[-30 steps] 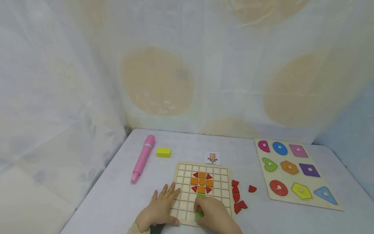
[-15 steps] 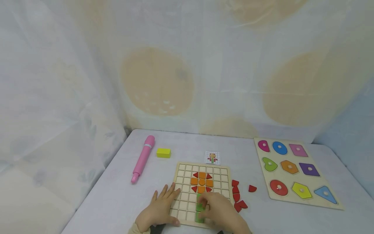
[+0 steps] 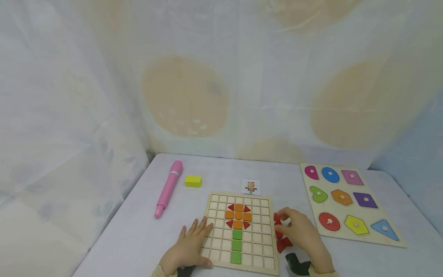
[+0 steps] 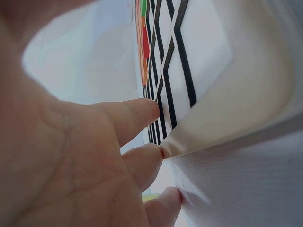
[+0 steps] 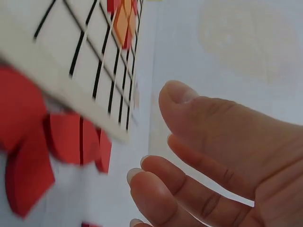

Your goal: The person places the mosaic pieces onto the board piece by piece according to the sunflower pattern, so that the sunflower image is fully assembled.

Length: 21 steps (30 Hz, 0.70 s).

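Red pieces (image 3: 281,232) right of the grid board (image 3: 257,234) look thin, light, rigid; our right hand (image 3: 299,231) reaches them, fingers loose, empty; our left hand (image 3: 188,246) presses the board flat.

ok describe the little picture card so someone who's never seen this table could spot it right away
Start at the wooden grid board in the middle of the table, the one with the orange flower. Just beyond its far edge lies the picture card, flat on the cloth. It is the only small white paper piece, printed with a tiny copy of that flower.
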### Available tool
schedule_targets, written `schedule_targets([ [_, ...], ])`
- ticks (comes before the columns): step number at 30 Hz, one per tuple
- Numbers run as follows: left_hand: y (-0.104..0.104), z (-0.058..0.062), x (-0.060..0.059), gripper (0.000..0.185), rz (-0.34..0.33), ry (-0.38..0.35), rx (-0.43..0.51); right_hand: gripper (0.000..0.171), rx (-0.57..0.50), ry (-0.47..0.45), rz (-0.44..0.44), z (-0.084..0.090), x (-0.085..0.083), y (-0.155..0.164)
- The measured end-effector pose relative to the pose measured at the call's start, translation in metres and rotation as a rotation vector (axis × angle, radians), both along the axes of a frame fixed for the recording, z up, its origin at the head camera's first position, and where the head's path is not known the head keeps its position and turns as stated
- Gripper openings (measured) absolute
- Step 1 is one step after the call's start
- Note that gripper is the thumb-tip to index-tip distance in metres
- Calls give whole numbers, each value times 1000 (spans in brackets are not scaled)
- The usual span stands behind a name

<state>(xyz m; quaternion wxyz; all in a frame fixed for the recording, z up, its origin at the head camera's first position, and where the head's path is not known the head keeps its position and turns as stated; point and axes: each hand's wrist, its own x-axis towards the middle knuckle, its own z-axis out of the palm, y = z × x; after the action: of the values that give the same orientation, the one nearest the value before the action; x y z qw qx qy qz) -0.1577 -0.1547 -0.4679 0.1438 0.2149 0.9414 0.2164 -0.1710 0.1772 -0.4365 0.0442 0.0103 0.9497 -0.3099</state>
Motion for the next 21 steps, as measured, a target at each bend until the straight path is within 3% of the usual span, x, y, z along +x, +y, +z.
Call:
schedule_targets([
  [9, -1, -3, -1, 108, 2, -12, 16, 46, 73, -6, -110, -9, -3, 33],
  [15, -1, -5, -1, 108, 4, -12, 12, 50, 134, -102, -229, -17, -3, 41],
  [21, -1, -4, -1, 108, 4, -13, 16, 53, 119, -108, -250, -22, -7, 39],
])
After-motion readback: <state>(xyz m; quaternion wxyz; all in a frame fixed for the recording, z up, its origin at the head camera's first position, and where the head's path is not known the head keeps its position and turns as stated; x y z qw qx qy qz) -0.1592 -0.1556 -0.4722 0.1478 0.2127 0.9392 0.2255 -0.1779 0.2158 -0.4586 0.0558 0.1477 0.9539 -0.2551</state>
